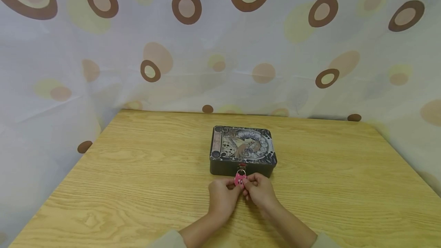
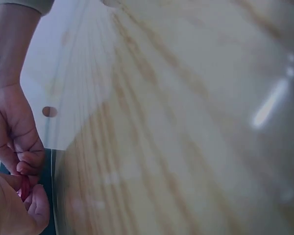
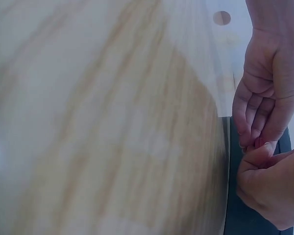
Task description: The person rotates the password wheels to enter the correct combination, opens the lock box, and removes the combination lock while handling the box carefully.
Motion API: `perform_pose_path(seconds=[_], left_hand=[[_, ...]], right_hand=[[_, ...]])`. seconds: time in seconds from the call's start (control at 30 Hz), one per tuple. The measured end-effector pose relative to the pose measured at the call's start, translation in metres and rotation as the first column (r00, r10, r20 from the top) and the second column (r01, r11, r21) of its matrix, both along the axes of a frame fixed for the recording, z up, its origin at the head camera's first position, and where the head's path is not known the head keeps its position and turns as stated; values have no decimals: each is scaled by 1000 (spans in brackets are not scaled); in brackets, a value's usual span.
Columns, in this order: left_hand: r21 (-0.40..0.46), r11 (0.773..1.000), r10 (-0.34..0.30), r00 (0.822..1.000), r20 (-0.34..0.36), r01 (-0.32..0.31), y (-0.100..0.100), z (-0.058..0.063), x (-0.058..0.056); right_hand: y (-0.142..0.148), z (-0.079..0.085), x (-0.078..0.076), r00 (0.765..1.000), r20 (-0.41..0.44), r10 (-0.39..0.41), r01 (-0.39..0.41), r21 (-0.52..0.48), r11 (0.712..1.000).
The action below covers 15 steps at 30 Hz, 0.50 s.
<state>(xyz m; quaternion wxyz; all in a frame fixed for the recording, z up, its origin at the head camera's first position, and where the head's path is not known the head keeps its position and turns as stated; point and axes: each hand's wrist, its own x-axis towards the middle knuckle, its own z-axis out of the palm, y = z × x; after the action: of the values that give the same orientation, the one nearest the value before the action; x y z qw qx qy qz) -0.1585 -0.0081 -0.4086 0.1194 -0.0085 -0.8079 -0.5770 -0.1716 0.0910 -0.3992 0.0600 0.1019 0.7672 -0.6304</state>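
A pink padlock (image 1: 240, 179) with number wheels hangs by its silver shackle from the red clasp (image 1: 242, 165) on the front of a dark tin box (image 1: 225, 168). The box's lid is shut and carries an ornate print. From the left, my left hand (image 1: 221, 198) pinches the padlock between thumb and fingers. My right hand (image 1: 262, 191) pinches its right side, with the thumb over the wheels. In the left wrist view only a red-pink sliver of the padlock (image 2: 24, 188) shows between the fingers. The right wrist view hides most of it behind both hands.
The box stands on a wood-grain table (image 1: 138, 171), near its middle. Behind and at both sides hangs a pale curtain (image 1: 193, 49) printed with brown and yellow ovals. Light reflects off the glossy tabletop in the wrist views.
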Motion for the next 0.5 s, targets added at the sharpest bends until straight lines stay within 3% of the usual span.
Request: perform_pose_path(seconds=[0.5], left_hand=[[-16, 998, 65, 997, 31, -65, 0, -3, -3]], right_hand=[[-1, -2, -1, 1000, -1, 7, -7, -5, 1000]])
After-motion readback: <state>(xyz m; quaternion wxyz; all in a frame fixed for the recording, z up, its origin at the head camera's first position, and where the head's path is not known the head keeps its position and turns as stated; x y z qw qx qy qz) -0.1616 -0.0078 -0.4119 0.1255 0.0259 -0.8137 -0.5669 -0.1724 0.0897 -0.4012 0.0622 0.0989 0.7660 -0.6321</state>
